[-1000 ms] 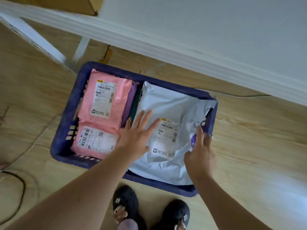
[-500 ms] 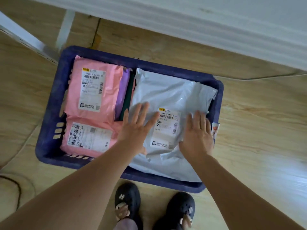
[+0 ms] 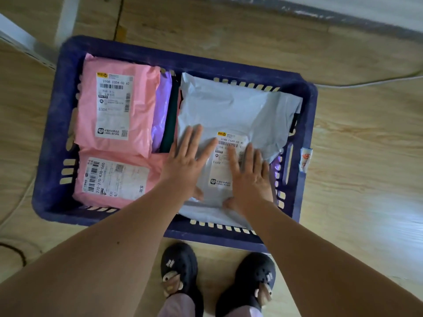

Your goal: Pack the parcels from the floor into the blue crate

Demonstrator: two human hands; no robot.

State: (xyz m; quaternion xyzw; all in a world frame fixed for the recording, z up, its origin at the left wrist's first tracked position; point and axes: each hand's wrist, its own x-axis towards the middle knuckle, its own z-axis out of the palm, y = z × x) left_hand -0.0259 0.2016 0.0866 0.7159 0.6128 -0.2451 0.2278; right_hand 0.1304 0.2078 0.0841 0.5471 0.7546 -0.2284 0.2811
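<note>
The blue crate (image 3: 57, 124) stands on the wooden floor in front of my feet. Its right half holds a large white parcel (image 3: 235, 108) with a shipping label. My left hand (image 3: 185, 161) and my right hand (image 3: 249, 179) both lie flat on that parcel with straight fingers, side by side over the label. In the left half lie two pink parcels, one at the back (image 3: 114, 106) and one at the front (image 3: 114, 179). A purple parcel (image 3: 162, 106) and a dark green one (image 3: 170, 124) show between the pink and white ones.
A white wall skirting (image 3: 343, 14) runs across the back. White shelf legs (image 3: 66, 17) stand at the back left. A white cable (image 3: 366, 83) lies on the floor to the right, a dark cable (image 3: 18, 255) at the left. My black slippers (image 3: 180, 268) are just below the crate.
My right hand moved from the white parcel's right edge to its label, beside my left hand. The camera came closer over the crate.
</note>
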